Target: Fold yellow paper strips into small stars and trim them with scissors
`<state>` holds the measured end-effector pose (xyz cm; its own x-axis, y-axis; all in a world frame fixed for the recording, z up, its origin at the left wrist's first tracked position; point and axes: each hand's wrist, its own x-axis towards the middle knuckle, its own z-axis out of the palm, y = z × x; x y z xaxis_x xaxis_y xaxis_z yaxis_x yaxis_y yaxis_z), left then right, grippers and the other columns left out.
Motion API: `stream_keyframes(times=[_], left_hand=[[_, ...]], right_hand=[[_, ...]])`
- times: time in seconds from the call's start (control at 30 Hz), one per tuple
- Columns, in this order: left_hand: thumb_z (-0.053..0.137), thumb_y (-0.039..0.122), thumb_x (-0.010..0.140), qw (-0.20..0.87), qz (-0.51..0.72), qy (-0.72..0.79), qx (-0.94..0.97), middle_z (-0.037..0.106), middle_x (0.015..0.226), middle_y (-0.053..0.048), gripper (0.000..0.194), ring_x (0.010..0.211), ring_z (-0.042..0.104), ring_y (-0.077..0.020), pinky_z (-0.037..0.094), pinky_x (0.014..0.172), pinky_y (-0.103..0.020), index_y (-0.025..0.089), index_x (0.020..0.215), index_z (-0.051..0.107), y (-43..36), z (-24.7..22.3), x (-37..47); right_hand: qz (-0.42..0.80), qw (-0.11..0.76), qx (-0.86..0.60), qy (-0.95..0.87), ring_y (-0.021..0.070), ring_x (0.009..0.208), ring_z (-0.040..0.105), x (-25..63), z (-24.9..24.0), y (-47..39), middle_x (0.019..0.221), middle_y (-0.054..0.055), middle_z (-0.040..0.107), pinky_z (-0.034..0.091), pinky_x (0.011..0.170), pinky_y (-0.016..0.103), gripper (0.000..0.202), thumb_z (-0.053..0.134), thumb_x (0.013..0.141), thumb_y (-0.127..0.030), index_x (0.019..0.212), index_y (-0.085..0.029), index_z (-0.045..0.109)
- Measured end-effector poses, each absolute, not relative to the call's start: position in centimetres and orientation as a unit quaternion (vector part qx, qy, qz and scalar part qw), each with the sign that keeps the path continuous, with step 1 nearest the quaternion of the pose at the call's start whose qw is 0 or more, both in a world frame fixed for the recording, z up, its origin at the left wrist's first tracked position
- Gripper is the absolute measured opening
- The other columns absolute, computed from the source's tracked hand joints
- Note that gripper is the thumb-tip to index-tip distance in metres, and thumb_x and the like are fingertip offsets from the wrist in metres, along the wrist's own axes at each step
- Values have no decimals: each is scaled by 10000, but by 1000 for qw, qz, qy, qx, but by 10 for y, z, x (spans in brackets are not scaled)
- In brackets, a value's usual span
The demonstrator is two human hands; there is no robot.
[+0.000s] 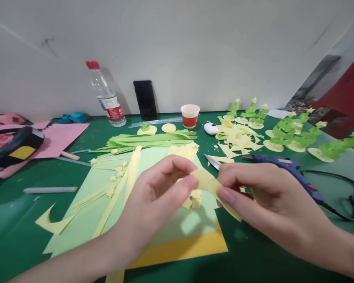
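Observation:
A curved strip of pale yellow paper [207, 180] is pinched between my two hands above the table. My left hand [162, 192] grips its left end between thumb and index finger. Farther along, my right hand [259, 196] has its thumb and fingers closed on the strip, whose free end points down. Below lie pale green sheets [165, 226] with a yellow-orange sheet [185, 247] under them. Small folded yellow pieces [196, 198] rest on the green paper. A pair of scissors [212, 161] shows its blades beside my right hand; its handles are hidden.
A blue glue gun [292, 169] with a black cord lies at right. Behind stand green spiral paper plants [301, 133], yellow scraps [238, 135], a paper cup [190, 116], a phone [145, 100] and a bottle [108, 98]. Green strips [153, 139] and pink paper [61, 137] lie left.

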<state>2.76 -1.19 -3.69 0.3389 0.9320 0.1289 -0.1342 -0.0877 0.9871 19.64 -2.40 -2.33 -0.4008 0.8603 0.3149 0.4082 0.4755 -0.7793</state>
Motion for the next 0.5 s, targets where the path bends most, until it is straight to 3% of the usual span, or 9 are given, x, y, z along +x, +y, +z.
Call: stream_keyframes(times=[0.17, 0.5], left_hand=[[639, 76, 749, 543, 428, 362, 625, 625, 679, 86, 164, 665, 562, -48, 462, 629, -78, 219, 669, 649, -14, -32, 30], [665, 61, 702, 544, 414, 382, 623, 654, 589, 99, 187, 547, 549, -23, 428, 506, -57, 206, 585, 670, -12, -26, 29]], right_hand=[[255, 336, -386, -820, 44, 468, 313, 200, -25, -27, 513, -74, 370, 258, 429, 151, 263, 444, 797, -72, 566, -175, 370], [250, 328, -376, -830, 34, 451, 325, 201, -20, -25, 499, -74, 376, 242, 406, 144, 253, 420, 777, -54, 555, -169, 385]])
